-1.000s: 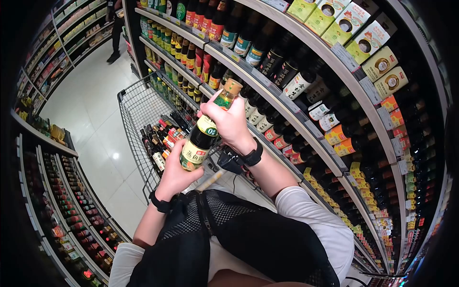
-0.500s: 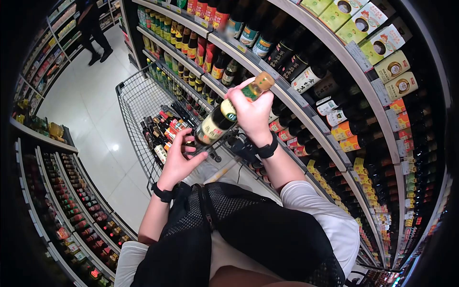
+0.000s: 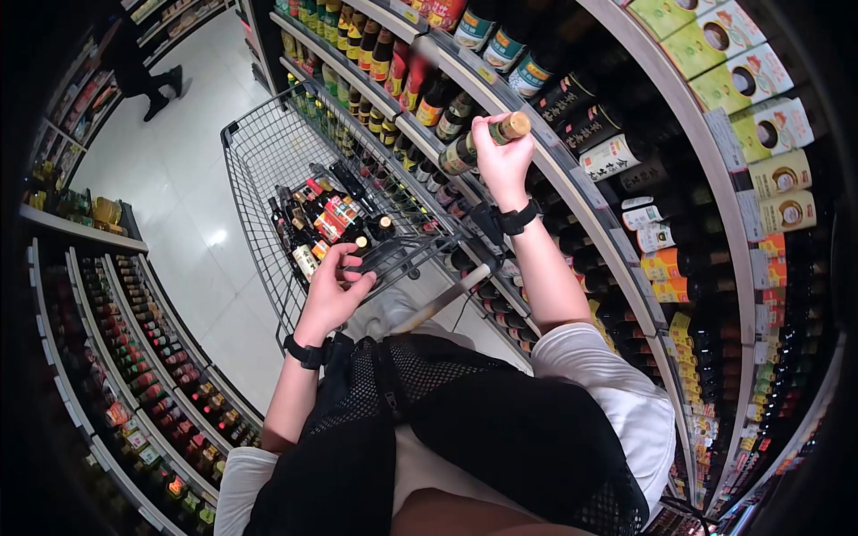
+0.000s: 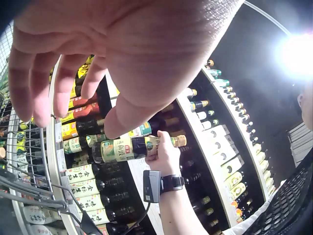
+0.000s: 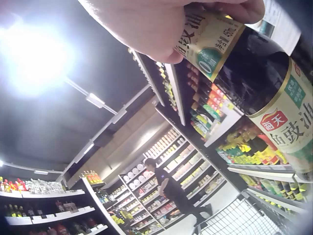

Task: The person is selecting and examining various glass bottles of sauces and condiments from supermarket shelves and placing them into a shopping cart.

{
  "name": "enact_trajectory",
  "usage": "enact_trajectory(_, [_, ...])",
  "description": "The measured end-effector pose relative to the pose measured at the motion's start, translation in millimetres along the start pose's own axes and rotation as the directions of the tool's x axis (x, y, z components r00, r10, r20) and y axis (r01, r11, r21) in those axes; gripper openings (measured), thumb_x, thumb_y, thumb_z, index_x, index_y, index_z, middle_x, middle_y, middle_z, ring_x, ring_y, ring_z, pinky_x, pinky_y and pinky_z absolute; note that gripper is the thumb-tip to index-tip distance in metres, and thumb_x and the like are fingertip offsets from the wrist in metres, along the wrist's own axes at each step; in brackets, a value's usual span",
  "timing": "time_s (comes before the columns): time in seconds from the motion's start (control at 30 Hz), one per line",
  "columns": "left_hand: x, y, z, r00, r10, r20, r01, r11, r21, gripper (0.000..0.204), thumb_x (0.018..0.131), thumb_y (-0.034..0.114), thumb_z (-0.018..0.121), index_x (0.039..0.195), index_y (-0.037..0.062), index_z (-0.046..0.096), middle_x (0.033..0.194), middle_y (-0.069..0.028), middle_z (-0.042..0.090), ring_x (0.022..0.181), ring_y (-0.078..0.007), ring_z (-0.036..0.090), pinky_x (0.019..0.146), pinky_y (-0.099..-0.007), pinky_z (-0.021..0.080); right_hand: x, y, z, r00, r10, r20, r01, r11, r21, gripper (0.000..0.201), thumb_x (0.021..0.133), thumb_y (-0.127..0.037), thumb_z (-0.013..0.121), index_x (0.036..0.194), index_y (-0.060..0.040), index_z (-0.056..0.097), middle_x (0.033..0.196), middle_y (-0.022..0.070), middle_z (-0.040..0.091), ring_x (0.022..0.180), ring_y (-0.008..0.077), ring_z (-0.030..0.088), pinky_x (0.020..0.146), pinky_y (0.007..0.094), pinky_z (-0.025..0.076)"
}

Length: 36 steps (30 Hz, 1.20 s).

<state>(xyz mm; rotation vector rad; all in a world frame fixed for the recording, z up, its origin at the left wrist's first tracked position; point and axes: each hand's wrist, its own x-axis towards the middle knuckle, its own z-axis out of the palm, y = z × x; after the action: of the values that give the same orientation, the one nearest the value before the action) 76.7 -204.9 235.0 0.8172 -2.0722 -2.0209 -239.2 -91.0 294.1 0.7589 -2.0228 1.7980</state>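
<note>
My right hand (image 3: 506, 168) grips a dark soy sauce bottle (image 3: 458, 155) around its neck, just below the tan cap. The bottle lies tilted in front of the shelf bottles, its base pointing left toward them. Cream labels with a green oval and a red logo show on this bottle (image 5: 264, 73) in the right wrist view. Near the cart's handle end, my left hand (image 3: 334, 290) holds nothing, its fingers spread and loosely bent. In the left wrist view, the left hand (image 4: 112, 54) hangs in the foreground, apart from the bottle (image 4: 122, 150).
A wire shopping cart (image 3: 234, 170) stands ahead, with several bottles (image 3: 331, 219) lying in it. Shelves (image 3: 572, 192) of sauce bottles and boxes line the right side; more shelving (image 3: 89, 228) stands left. A person in dark clothes (image 3: 134, 67) is at the aisle's far end.
My left hand has let go of the bottle's lower part. The right hand has carried the bottle up and right toward the shelf. The distant person has appeared more fully and moved.
</note>
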Motion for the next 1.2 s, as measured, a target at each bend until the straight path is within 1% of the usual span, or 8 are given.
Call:
enact_trajectory(0.07, [2.6, -4.0, -1.2, 1.0, 0.015, -0.022, -0.015, 1.0, 0.009, 0.054, 0.086, 0.013, 0.079, 0.133, 0.0051, 0.054, 0.108, -0.0048, 0.061, 0.084, -0.009, 0.058, 0.076, -0.028, 0.054, -0.1, 20.2, 3.0, 0.999, 0.029, 0.038, -0.028, 0.999, -0.021, 0.019, 0.084, -0.015, 0.079, 0.084, -0.0019, 0.065, 0.078, 0.0086, 0.072, 0.073, 0.0157, 0.07, 0.072, 0.0329, 0.055])
enact_trajectory(0.13, [4.0, -2.0, -1.9, 1.0, -0.001, -0.031, 0.001, 1.0, 0.015, 0.054, 0.086, 0.013, 0.079, 0.132, 0.0048, 0.054, 0.108, -0.0046, 0.061, 0.084, -0.0091, 0.058, 0.076, -0.0279, 0.053, 0.3, 37.1, 7.2, 0.998, 0.026, 0.049, -0.025, 0.999, -0.026, 0.02, 0.085, -0.014, 0.079, 0.086, -0.0026, 0.064, 0.079, 0.0078, 0.072, 0.075, 0.0157, 0.07, 0.073, 0.0327, 0.055])
enact_trajectory(0.27, [9.9, -11.9, -2.7, 0.998, -0.037, -0.042, 0.038, 0.999, 0.012, 0.053, 0.085, 0.013, 0.079, 0.132, 0.0043, 0.055, 0.107, -0.0036, 0.061, 0.084, -0.0089, 0.058, 0.075, -0.0273, 0.053, -0.2, 71.7, 11.8, 0.997, -0.032, 0.064, 0.041, 0.988, -0.147, 0.02, 0.084, -0.014, 0.08, 0.087, -0.0033, 0.063, 0.081, 0.01, 0.071, 0.075, 0.0255, 0.07, 0.073, 0.0358, 0.055])
enact_trajectory(0.37, [11.5, -9.1, -2.9, 0.996, -0.067, -0.051, 0.068, 0.997, 0.022, 0.053, 0.085, 0.013, 0.079, 0.132, 0.005, 0.056, 0.106, -0.0027, 0.062, 0.084, -0.0085, 0.059, 0.074, -0.0268, 0.052, -3.0, 89.5, 15.2, 0.997, -0.032, 0.067, 0.042, 0.988, -0.15, 0.02, 0.083, -0.015, 0.08, 0.087, -0.004, 0.064, 0.081, 0.0114, 0.071, 0.076, 0.0307, 0.07, 0.072, 0.039, 0.055])
enact_trajectory(0.57, [16.7, -20.1, -5.2, 0.996, -0.074, -0.052, 0.075, 0.997, 0.018, 0.052, 0.085, 0.013, 0.079, 0.131, 0.0065, 0.057, 0.105, -0.0023, 0.063, 0.082, -0.0083, 0.06, 0.071, -0.0264, 0.051, -1.8, 115.4, 19.9, 0.991, -0.101, 0.088, 0.122, 0.952, -0.282, 0.019, 0.082, -0.016, 0.08, 0.089, -0.0063, 0.065, 0.082, 0.0132, 0.071, 0.078, 0.0356, 0.068, 0.072, 0.0448, 0.053])
enact_trajectory(0.7, [20.8, -24.3, -7.0, 0.995, -0.089, -0.05, 0.09, 0.996, 0.014, 0.051, 0.085, 0.013, 0.079, 0.131, 0.0061, 0.057, 0.105, -0.0027, 0.064, 0.082, -0.0085, 0.06, 0.071, -0.0265, 0.051, -1.1, 127.4, 25.0, 0.988, -0.13, 0.083, 0.15, 0.938, -0.314, 0.019, 0.082, -0.017, 0.079, 0.088, -0.0059, 0.065, 0.08, 0.0142, 0.07, 0.077, 0.0372, 0.067, 0.071, 0.0449, 0.053])
enact_trajectory(0.87, [25.8, -26.7, -7.9, 0.993, -0.11, -0.049, 0.111, 0.994, 0.014, 0.05, 0.086, 0.013, 0.078, 0.131, 0.0053, 0.057, 0.104, -0.0031, 0.064, 0.082, -0.0089, 0.061, 0.071, -0.0266, 0.051, 2.9, 141.6, 28.4, 0.994, -0.071, 0.087, 0.094, 0.947, -0.308, 0.02, 0.083, -0.018, 0.078, 0.087, -0.0039, 0.064, 0.076, 0.0171, 0.067, 0.074, 0.0386, 0.068, 0.068, 0.0439, 0.053])
enact_trajectory(1.2, [33.0, -34.1, -12.2, 0.993, -0.101, -0.068, 0.102, 0.995, 0.013, 0.046, 0.088, 0.013, 0.077, 0.129, 0.0042, 0.058, 0.101, -0.0033, 0.063, 0.081, -0.0092, 0.061, 0.071, -0.0265, 0.052, 10.1, 167.1, 37.0, 0.997, 0.066, 0.043, -0.046, 0.931, -0.363, 0.022, 0.083, -0.02, 0.08, 0.087, -0.0014, 0.068, 0.077, 0.0187, 0.07, 0.076, 0.0378, 0.07, 0.073, 0.0417, 0.055])
